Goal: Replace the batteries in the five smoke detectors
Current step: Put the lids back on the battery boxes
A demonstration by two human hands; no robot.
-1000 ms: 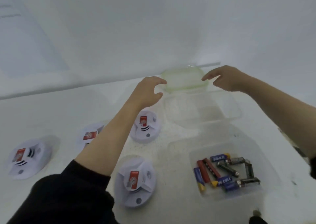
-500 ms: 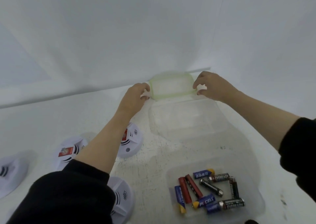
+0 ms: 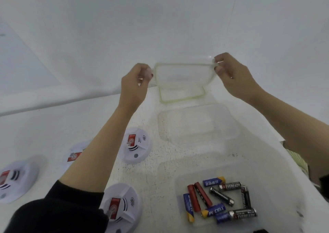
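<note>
The left hand and the right hand each pinch an upper corner of the lid between thumb and fingertips. The lid is clear with a green seal, and it hangs tilted between them, above the far side of the table. Whether its lower edge touches the table cannot be told.

The grip is the first weak point. It is only fingertips on smooth plastic at two corners, so if either pinch slackens the lid will probably swing or drop onto the empty tub just below.

The batteries lie loose in a mix of brands in the near tub, which is open. Spent cells dropped among them would be hard to tell from fresh ones. The empty tub looks like the safer place for spent cells.

Four detectors show, all lying on the table to the left:
- one just beside the left forearm
- one at the left sleeve
- one partly hidden behind that arm
- one at the left edge

The fifth is out of view. As the left arm draws back, the sleeve could drag the nearest detector toward the table edge.
</note>
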